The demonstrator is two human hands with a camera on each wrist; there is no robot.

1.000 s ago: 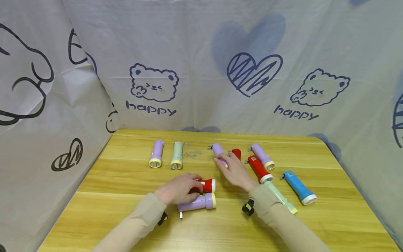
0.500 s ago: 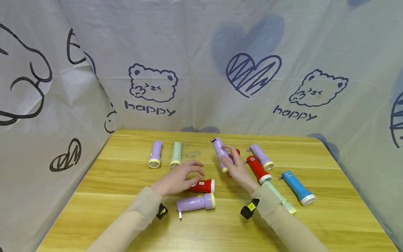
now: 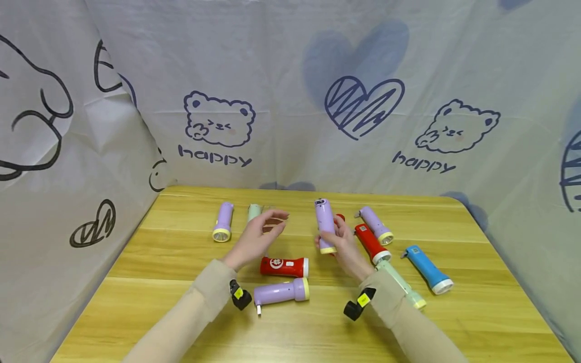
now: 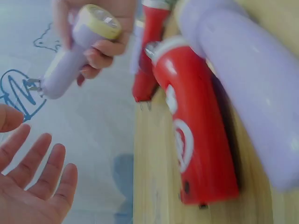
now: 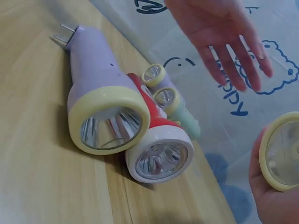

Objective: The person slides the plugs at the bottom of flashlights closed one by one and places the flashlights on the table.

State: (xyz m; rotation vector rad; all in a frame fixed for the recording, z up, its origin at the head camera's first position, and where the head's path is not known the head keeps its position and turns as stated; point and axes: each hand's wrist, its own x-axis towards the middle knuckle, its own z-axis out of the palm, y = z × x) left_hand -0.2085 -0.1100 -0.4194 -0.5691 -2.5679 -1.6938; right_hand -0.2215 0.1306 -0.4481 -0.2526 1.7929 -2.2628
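Note:
My right hand (image 3: 347, 249) grips a purple flashlight (image 3: 324, 219) by its yellow-rimmed head, above the table. In the left wrist view the metal plug prongs (image 4: 35, 86) stick out of its tail end. My left hand (image 3: 255, 239) is raised with its fingers extended, holding nothing, and partly covers a green flashlight (image 3: 254, 210). Below the hands, a red flashlight (image 3: 283, 267) lies on its side. In front of it lies another purple flashlight (image 3: 279, 293), its prongs folded out. A second red flashlight (image 3: 340, 217) is mostly hidden behind my right hand.
At the back left lies a purple flashlight (image 3: 223, 222). To the right are a purple flashlight (image 3: 375, 224), a red one (image 3: 372, 242), a blue one (image 3: 426, 268) and a green one (image 3: 401, 285), partly under my right sleeve. A printed cloth (image 3: 290, 136) stands behind the wooden table (image 3: 181, 262).
My right hand has lifted the purple flashlight off the table and turned it more upright. My left hand has left the red flashlight and moved up and away from it.

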